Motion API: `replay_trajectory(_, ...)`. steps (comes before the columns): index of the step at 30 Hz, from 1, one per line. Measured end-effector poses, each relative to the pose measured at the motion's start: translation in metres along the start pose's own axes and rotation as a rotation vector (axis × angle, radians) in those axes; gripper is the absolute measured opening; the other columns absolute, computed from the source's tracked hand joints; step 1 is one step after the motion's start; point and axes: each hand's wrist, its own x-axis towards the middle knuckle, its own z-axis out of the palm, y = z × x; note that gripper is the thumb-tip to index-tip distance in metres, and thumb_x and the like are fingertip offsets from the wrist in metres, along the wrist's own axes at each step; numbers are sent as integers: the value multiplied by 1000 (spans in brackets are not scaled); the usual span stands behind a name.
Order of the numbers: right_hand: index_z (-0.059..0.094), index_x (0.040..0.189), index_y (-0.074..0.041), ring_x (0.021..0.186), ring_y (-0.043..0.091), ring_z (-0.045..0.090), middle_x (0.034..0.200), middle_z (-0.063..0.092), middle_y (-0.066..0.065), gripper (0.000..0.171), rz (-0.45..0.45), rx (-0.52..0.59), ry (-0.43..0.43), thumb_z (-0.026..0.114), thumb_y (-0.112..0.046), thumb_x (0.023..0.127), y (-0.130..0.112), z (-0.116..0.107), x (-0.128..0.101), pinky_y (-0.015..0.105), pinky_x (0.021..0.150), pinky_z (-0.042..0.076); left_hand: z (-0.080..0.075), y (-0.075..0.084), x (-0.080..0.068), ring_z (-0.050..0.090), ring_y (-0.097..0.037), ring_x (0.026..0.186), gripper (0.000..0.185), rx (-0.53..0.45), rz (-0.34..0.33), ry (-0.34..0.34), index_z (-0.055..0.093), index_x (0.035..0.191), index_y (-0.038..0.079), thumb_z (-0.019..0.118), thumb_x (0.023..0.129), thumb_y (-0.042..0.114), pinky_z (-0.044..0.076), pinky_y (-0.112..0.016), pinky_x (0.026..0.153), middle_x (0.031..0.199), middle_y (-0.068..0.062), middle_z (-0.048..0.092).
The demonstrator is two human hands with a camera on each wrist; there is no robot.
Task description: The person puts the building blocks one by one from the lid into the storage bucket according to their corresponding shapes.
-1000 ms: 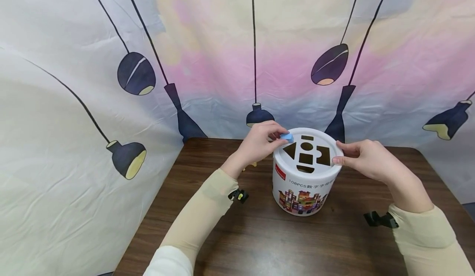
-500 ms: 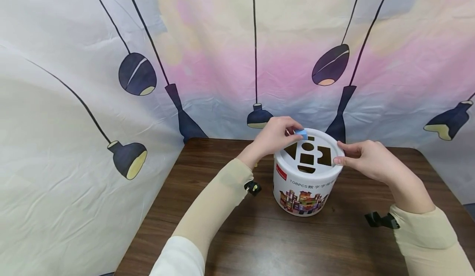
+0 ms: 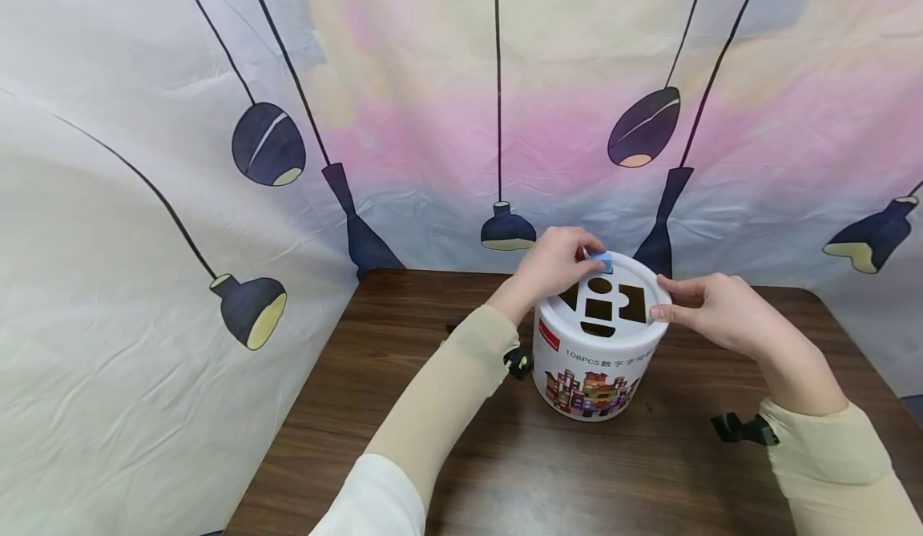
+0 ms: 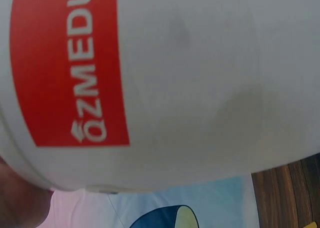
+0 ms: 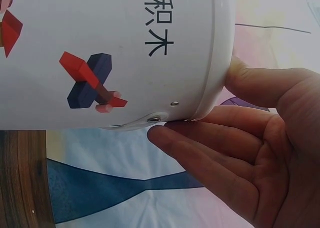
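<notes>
A white bucket [image 3: 551, 364] with a red label and printed building pictures stands upright on the table. Its white lid [image 3: 629, 333] has several shaped holes. At the lid's far side my left hand [image 3: 554, 263] pinches a small light-blue block [image 3: 605, 260] over the rear slot; how deep the block sits cannot be told. My right hand [image 3: 724, 316] grips the lid's right rim, thumb on top. In the right wrist view its fingers [image 5: 220, 160] reach along the bucket's side by a metal rivet. The left wrist view shows mostly the bucket wall [image 4: 200, 77].
The dark wooden table [image 3: 548, 480] extends around the bucket. Behind it hangs a cloth backdrop [image 3: 418, 103] printed with lamps. A bit of something yellow [image 4: 311, 225] shows on the table at the left wrist view's lower corner.
My left hand has carried the blue block rightward across the lid, from its left edge to the rear slot. My right hand and the bucket have stayed put.
</notes>
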Motion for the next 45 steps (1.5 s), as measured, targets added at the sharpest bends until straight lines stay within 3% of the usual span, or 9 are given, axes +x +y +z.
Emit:
replay_trajectory(7,53,154,0,128,52,61,136,65,29,79,-5,2,8,73,-54,100,0,0,0,67,94,54,3,5,3,64,-1,91,25,71,-19,-17,80,124,17,77,102,30,50,-16,78,111,6,75)
replay_trajectory(22,53,153,1,128,54,60,137,63,32,81,-2,19,8,74,-56,99,1,3,1,68,95,53,2,1,0,67,-5,95,24,88,-12,-38,80,123,12,78,102,23,51,-15,81,111,2,74)
replay_trajectory(29,54,153,0,128,53,60,136,63,32,80,-2,10,11,74,-55,99,1,2,1,68,95,53,0,-1,0,69,-6,98,24,47,-10,-49,80,123,11,76,103,23,51,-14,83,113,0,75)
replay_trajectory(38,54,153,1,129,53,59,136,64,31,76,-6,14,16,76,-50,100,1,3,2,69,96,52,0,-15,-9,64,-5,86,19,-104,79,33,82,116,11,75,104,23,50,-17,76,103,2,75)
replay_trajectory(45,54,153,0,129,53,59,135,65,30,77,-6,20,18,76,-51,99,3,2,0,68,95,53,-2,-30,-34,67,-5,98,18,-425,41,141,82,113,12,76,103,27,56,-24,88,111,6,74)
